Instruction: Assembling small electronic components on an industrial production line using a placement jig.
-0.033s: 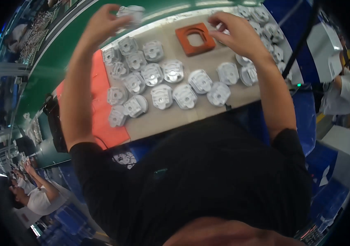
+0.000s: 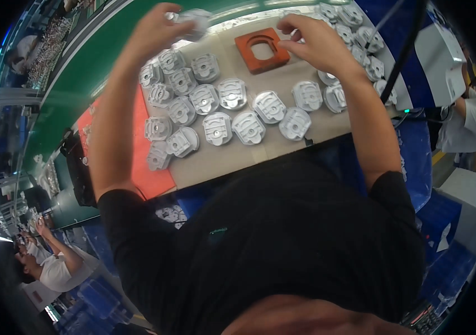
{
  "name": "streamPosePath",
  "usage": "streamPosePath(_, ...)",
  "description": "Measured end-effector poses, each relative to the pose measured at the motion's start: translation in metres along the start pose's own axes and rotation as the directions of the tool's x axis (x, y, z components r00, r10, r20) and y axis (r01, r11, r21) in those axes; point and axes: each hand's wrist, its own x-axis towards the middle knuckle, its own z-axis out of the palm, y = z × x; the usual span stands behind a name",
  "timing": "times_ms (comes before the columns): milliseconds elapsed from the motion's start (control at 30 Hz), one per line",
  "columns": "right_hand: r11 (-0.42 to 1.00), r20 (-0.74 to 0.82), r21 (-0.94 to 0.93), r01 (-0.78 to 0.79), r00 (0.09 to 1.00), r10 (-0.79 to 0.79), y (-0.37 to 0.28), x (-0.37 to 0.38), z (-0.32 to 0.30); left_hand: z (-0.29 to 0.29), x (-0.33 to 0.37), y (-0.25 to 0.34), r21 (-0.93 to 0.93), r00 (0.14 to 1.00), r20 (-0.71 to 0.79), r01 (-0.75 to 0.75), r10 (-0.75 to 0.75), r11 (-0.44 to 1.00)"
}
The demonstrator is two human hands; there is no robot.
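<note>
At the far left of the table, my left hand [image 2: 162,29] grips a white round plastic housing [image 2: 197,25], lifted above the surface and slightly blurred. An orange block [image 2: 261,50] with a round opening lies between my hands; its opening holds no part. Beside the block's right edge is my right hand [image 2: 319,47], its thumb and forefinger curved and apart. Something white shows behind those fingers, and I cannot see it being held. Several similar white housings [image 2: 232,94] lie in loose rows nearer to me.
More white housings [image 2: 367,38] are grouped at the right, partly behind my right forearm. A red-orange mat [image 2: 140,162] covers the table's left end. A black cable [image 2: 402,61] crosses on the right, near a white machine casing [image 2: 441,67]. Another person [image 2: 53,268] sits at the lower left.
My left hand has moved a little to the right with the white housing, toward the orange block. My right hand has shifted slightly left, much as the whole view has.
</note>
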Motion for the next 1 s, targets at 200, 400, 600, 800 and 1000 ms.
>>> streamPosePath(200, 0.986, 0.044, -0.12, -0.115, 0.992, 0.121, 0.015, -0.007, 0.01, 0.12, 0.022, 0.052, 0.294, 0.984, 0.01, -0.175, 0.18, 0.939)
streamPosePath(400, 0.991, 0.037, -0.066, -0.118, 0.992, 0.121, 0.028, -0.009, 0.012, 0.14, 0.019, 0.076, 0.457, 0.995, 0.086, -0.092, 0.058, 0.885)
streamPosePath(600, 0.996, -0.045, 0.064, -0.057, 0.997, 0.06, 0.03, 0.0, 0.016, 0.143, 0.023, 0.066, 0.504, 0.997, 0.027, -0.072, 0.068, 0.861)
streamPosePath(800, 0.99, 0.003, 0.13, 0.049, 0.999, -0.05, 0.059, -0.003, 0.01, 0.167, 0.008, 0.066, 0.314, 0.997, 0.028, -0.083, 0.078, 0.946)
streamPosePath(1000, 0.976, 0.073, 0.208, -0.058, 0.996, 0.043, 0.034, -0.009, -0.009, 0.084, -0.058, 0.047, 0.298, 0.977, -0.205, 0.121, -0.06, 0.947)
